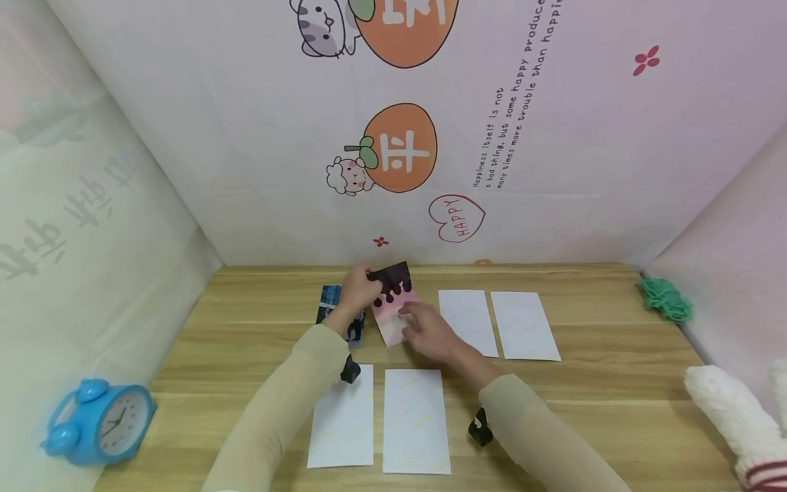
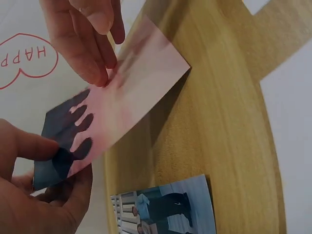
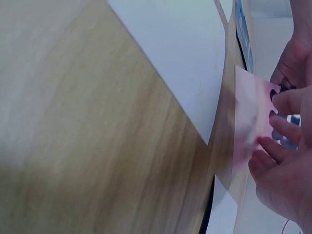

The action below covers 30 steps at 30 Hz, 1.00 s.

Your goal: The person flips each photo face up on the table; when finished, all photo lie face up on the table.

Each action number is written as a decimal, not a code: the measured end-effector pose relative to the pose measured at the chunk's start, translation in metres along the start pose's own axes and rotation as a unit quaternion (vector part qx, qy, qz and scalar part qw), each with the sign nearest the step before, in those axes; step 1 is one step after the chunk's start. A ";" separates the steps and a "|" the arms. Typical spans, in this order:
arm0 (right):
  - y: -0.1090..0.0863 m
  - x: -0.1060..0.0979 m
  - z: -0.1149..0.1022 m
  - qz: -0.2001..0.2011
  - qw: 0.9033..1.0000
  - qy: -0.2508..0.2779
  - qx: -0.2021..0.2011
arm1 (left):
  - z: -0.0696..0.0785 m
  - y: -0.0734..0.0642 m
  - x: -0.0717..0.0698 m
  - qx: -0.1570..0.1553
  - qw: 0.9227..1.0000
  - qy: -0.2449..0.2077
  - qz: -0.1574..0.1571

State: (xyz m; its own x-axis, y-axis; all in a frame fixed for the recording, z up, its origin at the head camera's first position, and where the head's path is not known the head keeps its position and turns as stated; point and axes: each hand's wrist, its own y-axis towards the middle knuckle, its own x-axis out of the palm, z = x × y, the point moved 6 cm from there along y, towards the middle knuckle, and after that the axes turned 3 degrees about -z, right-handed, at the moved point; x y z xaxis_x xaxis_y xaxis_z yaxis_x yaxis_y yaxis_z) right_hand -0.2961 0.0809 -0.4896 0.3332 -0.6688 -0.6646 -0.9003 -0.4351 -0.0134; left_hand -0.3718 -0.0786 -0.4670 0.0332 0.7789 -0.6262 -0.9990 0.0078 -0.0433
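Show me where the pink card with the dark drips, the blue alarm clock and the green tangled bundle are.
Pink card [image 2: 117, 107]: left wrist view, on its pink area near the middle.
Blue alarm clock [image 1: 115, 422]: head view, on its dial.
Green bundle [image 1: 665, 298]: head view, on the middle of the tangle.

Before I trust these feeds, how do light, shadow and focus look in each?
Head view: bright, even light, HAPPY lettering legible; left wrist view: the pink-and-black card shades the table beneath it, and plank lines bow, likely lens distortion; right wrist view: hazy and soft, wood grain smeared.
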 end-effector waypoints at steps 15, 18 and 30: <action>0.002 -0.015 -0.001 0.095 0.990 0.044 0.097 | 0.000 -0.005 -0.004 -0.043 0.988 -0.149 0.027; 0.006 -0.012 -0.001 0.082 0.988 0.071 0.111 | 0.002 -0.005 0.000 -0.014 0.986 -0.165 -0.004; 0.014 -0.023 0.004 0.194 0.964 0.134 0.124 | -0.005 -0.009 0.004 0.008 0.982 -0.181 -0.050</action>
State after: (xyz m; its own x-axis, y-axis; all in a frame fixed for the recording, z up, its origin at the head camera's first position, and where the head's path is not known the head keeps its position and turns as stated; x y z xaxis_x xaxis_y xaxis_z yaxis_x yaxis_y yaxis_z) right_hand -0.3176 0.0924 -0.4773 -0.0121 -0.8981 -0.4396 -0.9999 0.0148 -0.0028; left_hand -0.3630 -0.0789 -0.4732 0.1217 0.9459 -0.3007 -0.9917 0.1031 -0.0771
